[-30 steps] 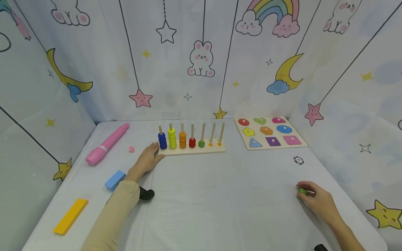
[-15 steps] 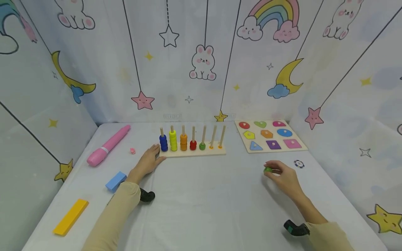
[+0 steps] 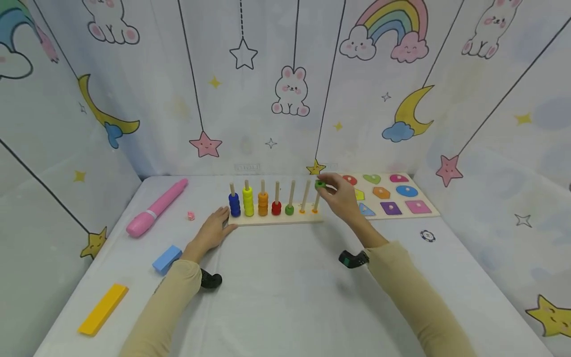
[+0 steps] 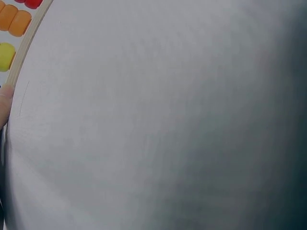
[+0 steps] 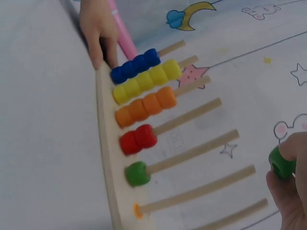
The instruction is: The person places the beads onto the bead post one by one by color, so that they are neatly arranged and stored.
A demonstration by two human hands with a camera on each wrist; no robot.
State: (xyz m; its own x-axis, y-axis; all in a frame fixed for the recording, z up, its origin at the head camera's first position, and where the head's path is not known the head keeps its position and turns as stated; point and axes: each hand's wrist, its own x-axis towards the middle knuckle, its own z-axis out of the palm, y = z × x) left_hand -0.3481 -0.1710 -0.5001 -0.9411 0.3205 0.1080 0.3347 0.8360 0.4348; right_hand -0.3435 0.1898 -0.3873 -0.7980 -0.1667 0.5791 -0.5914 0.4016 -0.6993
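A wooden bead rack [image 3: 276,218] stands at the back of the table, with upright pegs along its base. Its pegs carry blue, yellow, orange and red beads and one green bead [image 3: 289,209]; the two right-hand pegs are bare. My left hand [image 3: 210,235] holds the left end of the base, thumb [image 4: 5,103] on the front edge. Between thumb and fingertips, my right hand [image 3: 341,197] pinches a loose green bead [image 5: 282,163]. In the head view this bead is level with the top of the rightmost peg [image 3: 316,201], its hole showing in the right wrist view.
Right of the rack lies a shape puzzle board [image 3: 408,208], partly behind my right hand. A poker chip [image 3: 428,235] lies nearer. On the left are a pink pen-shaped toy [image 3: 156,209], a small pink piece [image 3: 191,215], a blue block [image 3: 167,260] and a yellow block [image 3: 103,309].
My right hand has carried the green bead from the table's right side leftward and up to the rack's right end. My left hand keeps its place on the rack; the head view shifts slightly.
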